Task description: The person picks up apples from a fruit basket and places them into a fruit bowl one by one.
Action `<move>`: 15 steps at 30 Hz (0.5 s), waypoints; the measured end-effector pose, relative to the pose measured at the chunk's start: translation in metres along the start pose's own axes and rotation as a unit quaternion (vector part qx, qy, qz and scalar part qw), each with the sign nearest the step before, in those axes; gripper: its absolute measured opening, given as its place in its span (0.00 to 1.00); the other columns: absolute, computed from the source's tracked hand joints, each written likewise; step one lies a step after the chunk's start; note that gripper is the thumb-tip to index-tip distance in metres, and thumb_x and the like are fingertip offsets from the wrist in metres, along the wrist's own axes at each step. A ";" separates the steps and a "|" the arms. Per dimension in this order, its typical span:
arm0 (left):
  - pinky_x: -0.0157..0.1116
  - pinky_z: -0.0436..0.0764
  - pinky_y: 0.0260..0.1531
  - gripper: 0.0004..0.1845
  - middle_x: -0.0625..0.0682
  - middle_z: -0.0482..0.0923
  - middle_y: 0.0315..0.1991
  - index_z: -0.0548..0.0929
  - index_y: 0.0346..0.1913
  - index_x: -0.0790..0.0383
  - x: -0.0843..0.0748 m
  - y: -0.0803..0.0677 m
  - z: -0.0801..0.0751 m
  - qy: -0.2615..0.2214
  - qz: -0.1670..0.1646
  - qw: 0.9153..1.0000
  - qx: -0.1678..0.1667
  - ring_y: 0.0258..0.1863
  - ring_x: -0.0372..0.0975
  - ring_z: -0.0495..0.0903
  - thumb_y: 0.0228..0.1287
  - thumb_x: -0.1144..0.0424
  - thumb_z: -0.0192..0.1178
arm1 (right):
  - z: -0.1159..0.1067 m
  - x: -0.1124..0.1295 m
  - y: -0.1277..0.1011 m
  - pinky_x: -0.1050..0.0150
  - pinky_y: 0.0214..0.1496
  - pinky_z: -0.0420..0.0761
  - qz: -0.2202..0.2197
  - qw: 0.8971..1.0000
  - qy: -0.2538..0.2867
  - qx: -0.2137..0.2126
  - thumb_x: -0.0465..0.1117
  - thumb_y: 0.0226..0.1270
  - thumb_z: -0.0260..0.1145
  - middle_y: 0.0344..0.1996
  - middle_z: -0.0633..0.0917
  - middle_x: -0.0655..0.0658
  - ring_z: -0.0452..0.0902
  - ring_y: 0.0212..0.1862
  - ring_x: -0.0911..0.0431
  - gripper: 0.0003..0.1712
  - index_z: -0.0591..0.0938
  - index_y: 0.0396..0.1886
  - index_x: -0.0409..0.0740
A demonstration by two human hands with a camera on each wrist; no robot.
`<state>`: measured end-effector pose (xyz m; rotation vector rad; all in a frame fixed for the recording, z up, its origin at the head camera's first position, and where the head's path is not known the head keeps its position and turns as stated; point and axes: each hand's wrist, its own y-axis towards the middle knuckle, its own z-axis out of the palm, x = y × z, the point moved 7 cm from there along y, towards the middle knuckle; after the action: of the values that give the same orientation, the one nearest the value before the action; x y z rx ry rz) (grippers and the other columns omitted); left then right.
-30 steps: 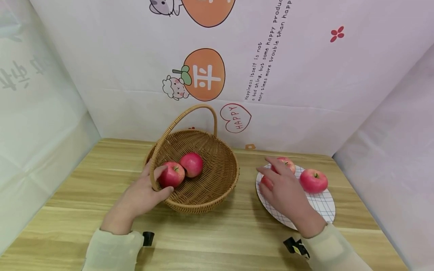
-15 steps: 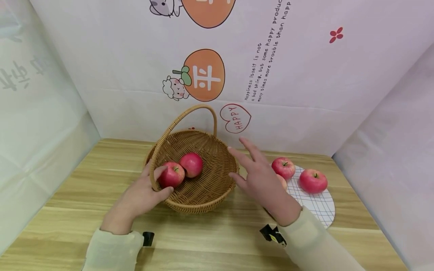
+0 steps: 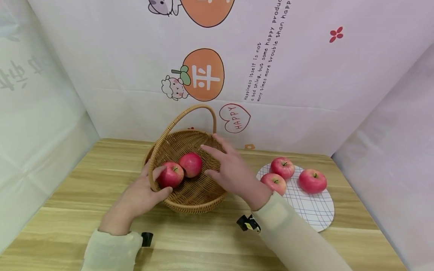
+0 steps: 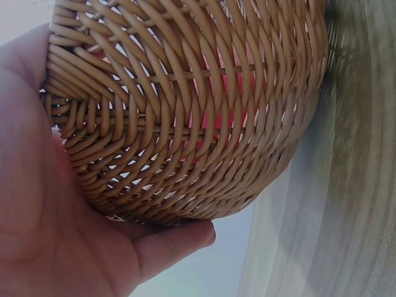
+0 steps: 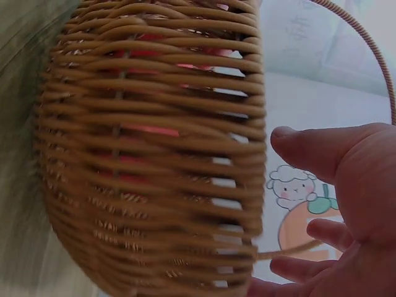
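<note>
In the head view, a brown wicker basket (image 3: 190, 209) with a tall arched handle (image 3: 176, 120) stands on the table. Inside it lie two red apples, the left one (image 3: 172, 176) and another (image 3: 191, 165) beside it. My left hand (image 3: 139, 195) grips the basket's left rim at the foot of the handle, close to the left apple; some fingertips are hidden. Over the right rim reaches my right hand (image 3: 234, 175), fingers spread and holding nothing. The right wrist view shows that hand (image 5: 352, 192) above the rim, its thumb apart from the weave.
At the right, a white checked plate (image 3: 315, 214) bears an apple at the back (image 3: 283, 168), one in front (image 3: 274, 183) and one to the right (image 3: 312, 181). A printed white sheet (image 3: 288, 124) rises behind the wooden table (image 3: 190, 244).
My right hand has moved left from above the plate to over the basket, leaving the front apple on the plate uncovered. My left hand has kept its grip on the rim.
</note>
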<state>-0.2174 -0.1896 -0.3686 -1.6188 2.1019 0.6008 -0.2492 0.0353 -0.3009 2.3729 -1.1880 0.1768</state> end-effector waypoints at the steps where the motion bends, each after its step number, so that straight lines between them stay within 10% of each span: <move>1: 0.66 0.71 0.51 0.41 0.71 0.41 0.76 0.62 0.76 0.63 0.000 0.000 0.000 0.000 0.001 1.000 -0.001 0.60 0.68 0.70 0.68 0.45 0.60 | 0.003 0.000 0.003 0.54 0.65 0.69 0.007 1.000 0.005 0.008 0.46 0.60 0.76 0.78 0.53 0.47 0.53 0.75 0.50 0.41 0.71 0.73 0.57; 15: 0.65 0.72 0.51 0.41 0.69 0.45 0.76 0.62 0.76 0.61 0.001 0.000 -0.001 -0.002 -0.001 1.000 -0.004 0.60 0.66 0.71 0.67 0.43 0.60 | 0.043 -0.013 0.048 0.49 0.70 0.61 0.104 0.975 0.109 0.166 0.47 0.60 0.76 0.75 0.60 0.42 0.52 0.75 0.48 0.38 0.74 0.71 0.56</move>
<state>-0.2175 -0.1906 -0.3680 -1.6236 2.0972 0.6108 -0.2990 0.0001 -0.3261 2.4176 -1.3843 0.7370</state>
